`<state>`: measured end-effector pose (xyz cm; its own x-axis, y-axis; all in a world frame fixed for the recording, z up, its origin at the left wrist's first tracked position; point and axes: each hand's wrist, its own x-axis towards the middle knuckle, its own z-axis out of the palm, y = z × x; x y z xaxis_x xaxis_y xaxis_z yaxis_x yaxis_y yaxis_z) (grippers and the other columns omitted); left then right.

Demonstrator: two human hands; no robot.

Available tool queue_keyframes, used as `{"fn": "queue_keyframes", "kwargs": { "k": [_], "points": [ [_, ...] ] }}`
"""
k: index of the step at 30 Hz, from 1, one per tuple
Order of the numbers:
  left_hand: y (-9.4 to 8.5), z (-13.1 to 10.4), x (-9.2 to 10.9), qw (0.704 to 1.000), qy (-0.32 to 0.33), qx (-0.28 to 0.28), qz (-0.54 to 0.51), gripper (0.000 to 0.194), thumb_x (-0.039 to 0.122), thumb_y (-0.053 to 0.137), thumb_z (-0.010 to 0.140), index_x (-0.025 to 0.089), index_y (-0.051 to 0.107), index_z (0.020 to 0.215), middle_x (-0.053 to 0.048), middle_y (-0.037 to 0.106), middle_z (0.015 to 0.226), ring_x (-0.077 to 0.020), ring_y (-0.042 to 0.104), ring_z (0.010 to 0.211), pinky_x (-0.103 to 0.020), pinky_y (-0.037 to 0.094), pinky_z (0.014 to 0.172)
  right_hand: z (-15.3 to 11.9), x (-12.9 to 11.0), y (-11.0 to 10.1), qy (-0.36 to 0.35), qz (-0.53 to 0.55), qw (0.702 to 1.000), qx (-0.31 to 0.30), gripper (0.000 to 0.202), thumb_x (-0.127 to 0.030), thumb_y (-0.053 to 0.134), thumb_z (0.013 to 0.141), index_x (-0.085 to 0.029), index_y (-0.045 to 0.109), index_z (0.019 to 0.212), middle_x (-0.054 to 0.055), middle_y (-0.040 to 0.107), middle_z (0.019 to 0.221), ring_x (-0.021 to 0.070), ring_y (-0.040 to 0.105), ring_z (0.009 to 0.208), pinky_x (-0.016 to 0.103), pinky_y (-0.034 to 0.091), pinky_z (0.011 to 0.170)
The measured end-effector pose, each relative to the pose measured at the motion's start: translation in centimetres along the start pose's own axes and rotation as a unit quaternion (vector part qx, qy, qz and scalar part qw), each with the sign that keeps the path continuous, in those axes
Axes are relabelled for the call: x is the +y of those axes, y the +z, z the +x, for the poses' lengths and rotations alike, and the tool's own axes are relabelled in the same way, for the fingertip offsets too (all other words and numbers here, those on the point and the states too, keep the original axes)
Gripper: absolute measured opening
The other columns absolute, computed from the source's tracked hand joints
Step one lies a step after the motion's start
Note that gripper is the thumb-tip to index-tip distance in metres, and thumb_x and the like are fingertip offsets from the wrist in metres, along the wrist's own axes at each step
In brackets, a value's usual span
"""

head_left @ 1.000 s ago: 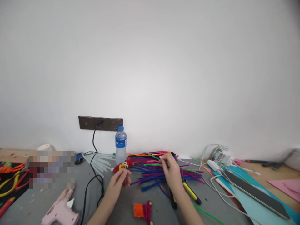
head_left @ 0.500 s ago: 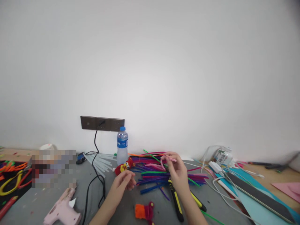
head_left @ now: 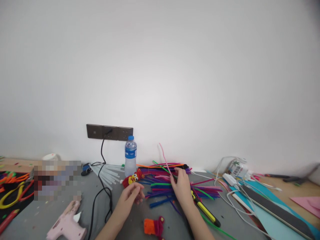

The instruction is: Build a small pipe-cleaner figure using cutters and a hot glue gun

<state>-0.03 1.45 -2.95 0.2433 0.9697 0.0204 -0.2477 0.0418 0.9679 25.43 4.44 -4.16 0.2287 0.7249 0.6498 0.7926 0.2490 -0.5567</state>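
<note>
A pink pipe cleaner (head_left: 164, 156) rises from between the fingers of my right hand (head_left: 182, 188), its tip leaning left against the wall behind. That hand is over a pile of mostly blue, purple and magenta pipe cleaners (head_left: 160, 193). My left hand (head_left: 131, 196) stays closed, thumb against curled fingers; whatever it may hold is hidden. Just behind it lies a red and yellow figure with googly eyes (head_left: 133, 178). An orange and magenta pipe-cleaner piece (head_left: 152, 226) rests between my forearms. Yellow-and-black pliers (head_left: 206, 211) lie partly under my right arm.
A water bottle (head_left: 130, 156) stands by the wall, near clear glue sticks (head_left: 107, 175). At front left are a pink glue gun (head_left: 67, 221) and a black cord (head_left: 100, 180). White cables (head_left: 232, 200) and a dark flat device (head_left: 275, 210) lie on the right.
My right hand has moved slightly left and down. The pink pipe cleaner, looped in its fingers before, now stretches up and left. My left hand has barely moved.
</note>
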Motion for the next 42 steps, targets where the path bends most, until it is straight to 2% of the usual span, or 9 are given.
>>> {"fn": "queue_keyframes", "kwargs": {
  "k": [3,6,9,15,21,31,36,39,42],
  "points": [
    [0.0,0.1,-0.2,1.000,0.001,0.001,0.003,0.052,0.066,0.070,0.066,0.016,0.067,0.080,-0.001,0.066,0.060,-0.0120,0.057,0.053,-0.020,0.039,0.049,0.0,0.5,-0.2,0.014,-0.067,0.998,-0.008,0.025,-0.027,0.051,0.083,-0.018,0.061,0.104,0.012,0.059,0.096,0.0298,0.054,0.086,0.043,0.043,0.075],
    [0.1,-0.1,0.1,1.000,0.002,0.002,0.006,0.051,0.066,0.070,0.067,0.016,0.068,0.080,-0.001,0.066,0.061,-0.0118,0.057,0.053,-0.020,0.039,0.049,0.0,0.3,-0.4,-0.003,-0.095,0.993,-0.065,0.016,-0.029,0.054,0.084,-0.024,0.069,0.085,0.008,0.062,0.093,0.0269,0.054,0.084,0.038,0.040,0.072],
    [0.2,-0.2,0.5,1.000,-0.003,-0.001,0.010,0.052,0.067,0.070,0.066,0.016,0.068,0.079,-0.001,0.066,0.060,-0.0118,0.057,0.053,-0.020,0.039,0.048,0.2,-0.2,-0.7,-0.018,-0.084,0.993,-0.077,0.027,-0.035,0.052,0.088,-0.024,0.071,0.073,0.007,0.064,0.087,0.0257,0.055,0.084,0.037,0.037,0.074],
    [0.0,-0.1,0.0,1.000,-0.003,-0.006,0.008,0.050,0.065,0.070,0.069,0.016,0.067,0.080,0.000,0.065,0.060,-0.0109,0.056,0.052,-0.019,0.037,0.048,0.7,-0.3,-0.6,-0.011,-0.045,0.998,-0.048,0.050,-0.049,0.037,0.095,-0.021,0.076,0.081,0.009,0.070,0.074,0.0262,0.062,0.078,0.038,0.035,0.075],
    [0.2,-0.3,0.4,1.000,-0.002,-0.002,0.015,0.050,0.065,0.069,0.069,0.016,0.067,0.079,0.000,0.065,0.061,-0.0117,0.056,0.053,-0.020,0.038,0.050,1.0,0.5,-0.7,0.013,0.011,0.999,-0.037,0.053,-0.049,0.034,0.096,-0.018,0.075,0.088,0.009,0.074,0.068,0.0224,0.067,0.061,0.033,0.045,0.068],
    [0.7,-0.9,1.9,1.000,-0.016,0.005,0.017,0.050,0.063,0.073,0.065,0.016,0.068,0.080,0.000,0.064,0.061,-0.0120,0.056,0.055,-0.020,0.039,0.051,1.4,-1.6,-2.1,-0.005,0.113,0.992,0.055,0.044,-0.047,0.039,0.094,-0.017,0.070,0.105,0.013,0.074,0.105,0.0283,0.066,0.099,0.045,0.041,0.091],
    [0.4,-0.5,1.2,1.000,-0.007,0.009,0.019,0.051,0.064,0.072,0.066,0.016,0.069,0.079,0.000,0.065,0.060,-0.0113,0.056,0.053,-0.020,0.038,0.049,1.7,-4.4,-3.0,0.087,0.385,0.917,0.058,0.042,-0.047,0.040,0.095,-0.017,0.068,0.100,0.010,0.074,0.088,0.0239,0.066,0.080,0.040,0.050,0.079],
    [0.4,-0.6,1.2,1.000,-0.006,-0.007,0.024,0.050,0.062,0.074,0.067,0.015,0.072,0.085,-0.002,0.068,0.063,-0.0113,0.056,0.055,-0.020,0.040,0.052,1.0,-6.7,-2.8,0.128,0.512,0.849,0.013,0.035,-0.045,0.047,0.093,-0.019,0.069,0.090,0.006,0.071,0.075,0.0207,0.063,0.066,0.035,0.050,0.067],
    [0.6,-0.9,1.4,0.999,-0.031,-0.045,0.001,0.057,0.063,0.073,0.067,0.015,0.073,0.097,-0.006,0.073,0.070,-0.0133,0.060,0.059,-0.022,0.044,0.057,-0.5,-9.1,-2.2,0.139,0.563,0.810,-0.090,0.035,-0.046,0.049,0.093,-0.019,0.069,0.086,0.004,0.068,0.066,0.0183,0.060,0.057,0.032,0.048,0.061]
  ]
}}
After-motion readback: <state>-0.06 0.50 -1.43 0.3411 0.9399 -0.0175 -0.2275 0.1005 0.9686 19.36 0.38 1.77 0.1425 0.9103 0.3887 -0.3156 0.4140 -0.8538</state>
